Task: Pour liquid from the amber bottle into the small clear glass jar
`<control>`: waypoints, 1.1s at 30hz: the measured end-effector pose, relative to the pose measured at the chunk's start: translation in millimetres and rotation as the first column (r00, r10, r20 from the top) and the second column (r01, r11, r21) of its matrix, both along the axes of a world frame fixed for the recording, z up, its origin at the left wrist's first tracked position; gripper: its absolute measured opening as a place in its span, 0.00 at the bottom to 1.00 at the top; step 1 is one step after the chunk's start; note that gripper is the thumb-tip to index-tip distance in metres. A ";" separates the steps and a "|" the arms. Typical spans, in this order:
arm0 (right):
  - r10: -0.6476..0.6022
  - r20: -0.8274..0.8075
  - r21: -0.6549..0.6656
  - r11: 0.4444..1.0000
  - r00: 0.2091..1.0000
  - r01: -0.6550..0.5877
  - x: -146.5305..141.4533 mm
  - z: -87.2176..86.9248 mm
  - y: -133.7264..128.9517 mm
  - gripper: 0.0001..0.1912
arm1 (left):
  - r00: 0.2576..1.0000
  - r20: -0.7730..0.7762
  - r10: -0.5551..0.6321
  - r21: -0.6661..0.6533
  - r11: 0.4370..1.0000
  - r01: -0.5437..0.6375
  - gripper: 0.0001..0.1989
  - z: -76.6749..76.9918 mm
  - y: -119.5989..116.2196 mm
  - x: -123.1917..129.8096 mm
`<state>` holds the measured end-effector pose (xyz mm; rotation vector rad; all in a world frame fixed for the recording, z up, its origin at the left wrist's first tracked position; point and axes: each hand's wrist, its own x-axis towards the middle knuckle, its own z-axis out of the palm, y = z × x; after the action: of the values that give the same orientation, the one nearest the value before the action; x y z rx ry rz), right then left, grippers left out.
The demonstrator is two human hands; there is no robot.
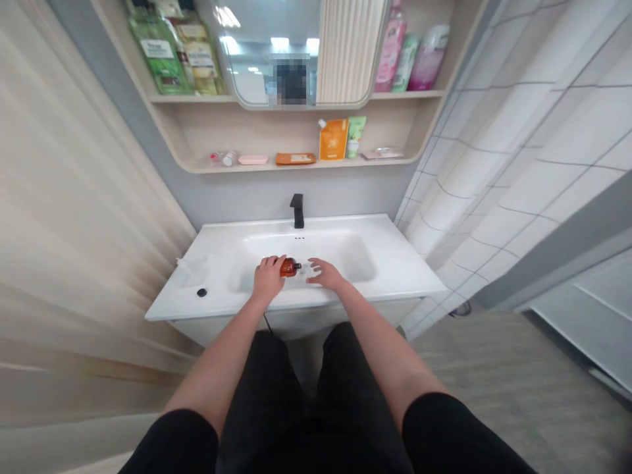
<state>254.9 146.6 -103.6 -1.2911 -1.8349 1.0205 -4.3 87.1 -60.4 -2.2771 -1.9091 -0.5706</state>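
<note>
Over the front part of the white sink basin [351,253], my left hand [269,275] is wrapped round an amber bottle [288,266]. The bottle lies tilted on its side, its dark neck pointing right. Just beyond the neck is a small clear object [306,269], perhaps a transparent cup. My right hand [322,272] curls its fingers around the right side of that clear object. On the counter to the left lies a small round black cap [201,292].
A black faucet [298,212] stands behind the basin. Above it hangs a shelf [237,168] with an orange pouch [333,139], a green tube [355,137] and several small items. Bottles flank the mirror [276,46]. A clear tray-like item [193,271] sits at the counter's left.
</note>
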 end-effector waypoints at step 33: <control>-0.008 -0.007 -0.017 1.000 1.000 0.008 -1.1 3.9 -1.3 0.46 | 1.000 0.006 0.012 -0.001 1.000 -0.012 0.36 3.3 -1.8 1.9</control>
<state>253.8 145.3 -99.8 -1.3027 -1.8177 1.0371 -2.4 85.3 -57.1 -2.2662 -1.9247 -0.5753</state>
